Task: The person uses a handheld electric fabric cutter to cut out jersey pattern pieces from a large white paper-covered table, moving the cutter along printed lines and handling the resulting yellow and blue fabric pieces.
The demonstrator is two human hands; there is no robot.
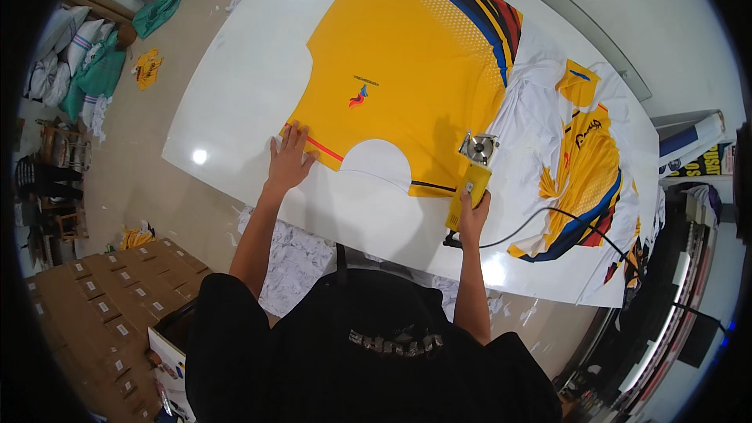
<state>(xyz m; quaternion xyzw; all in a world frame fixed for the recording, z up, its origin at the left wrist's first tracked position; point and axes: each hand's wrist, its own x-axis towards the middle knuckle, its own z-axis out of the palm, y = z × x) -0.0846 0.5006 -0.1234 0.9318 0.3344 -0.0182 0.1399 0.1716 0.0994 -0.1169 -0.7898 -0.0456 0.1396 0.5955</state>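
A yellow shirt panel [392,55] lies flat on the white table [235,70], its round neck cut-out facing me. Blue, black and red stripes run along its far right side. My left hand [291,158] rests with fingers spread on the panel's left shoulder corner, beside a red strip. In my right hand [474,215] is a yellow handheld electric rotary cutter [464,192], gripped round its body. Its round metal blade head [479,148] is at the panel's right shoulder edge; whether it touches the cloth I cannot tell. A dark cord trails from the cutter to the right.
Crumpled white and yellow printed fabric [583,164] covers the table's right side, with the cord [580,219] crossing it. Stacked brown boxes [110,313] stand at lower left. White scraps [294,266] are heaped below the near table edge. Filled sacks [78,55] sit at far left.
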